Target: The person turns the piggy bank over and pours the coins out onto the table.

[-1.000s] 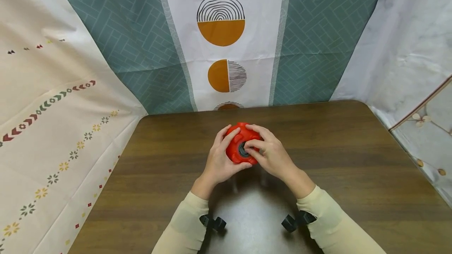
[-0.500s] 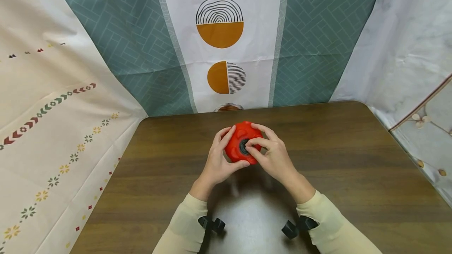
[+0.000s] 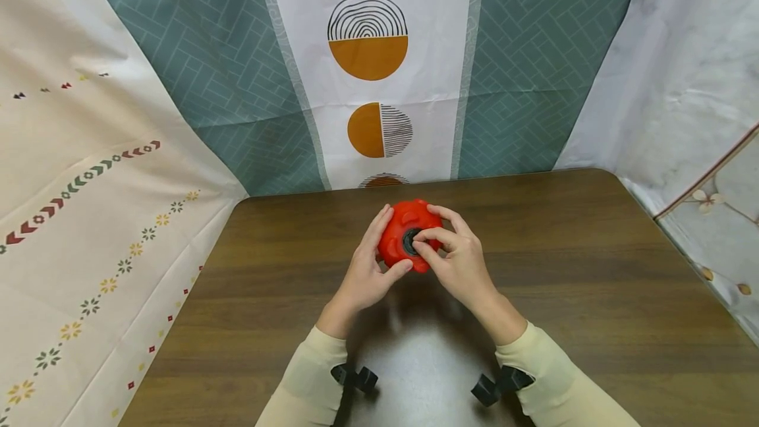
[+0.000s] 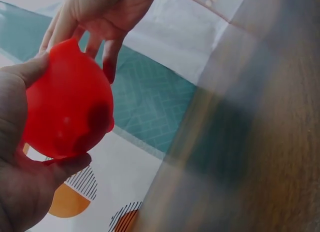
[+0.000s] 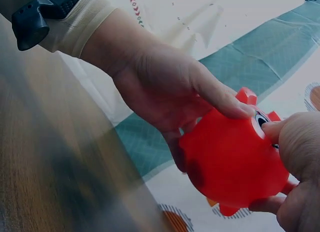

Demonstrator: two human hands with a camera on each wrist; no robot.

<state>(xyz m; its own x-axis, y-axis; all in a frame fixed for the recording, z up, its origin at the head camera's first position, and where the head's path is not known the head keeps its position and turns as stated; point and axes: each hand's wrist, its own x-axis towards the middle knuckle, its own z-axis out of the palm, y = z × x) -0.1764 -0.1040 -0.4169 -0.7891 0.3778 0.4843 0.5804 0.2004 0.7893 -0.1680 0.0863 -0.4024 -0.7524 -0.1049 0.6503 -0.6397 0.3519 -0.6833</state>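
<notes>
A shiny red round body with stubby knobs (image 3: 394, 236), which looks like a piggy bank seen from its underside, is held above the table. My left hand (image 3: 366, 279) grips its left side, fingers along the far edge and thumb at the near edge. A dark round plug (image 3: 408, 242) sits in the face turned up to me. On that plug the thumb and index finger of my right hand (image 3: 465, 269) pinch, while another finger rests on the bank's far right edge. In the right wrist view the plug (image 5: 260, 120) is partly covered by the fingertips.
A brown wood-grain table (image 3: 284, 308) lies below, with a bright light patch (image 3: 421, 361) near its front. Patterned cloths (image 3: 237, 71) hang behind and at both sides. Each sleeved forearm wears a black wrist camera (image 3: 362, 377).
The red piggy bank has moved slightly away and turned a little. My left fingers have straightened and shifted toward its side. My right thumb and index finger stay at the plug.
</notes>
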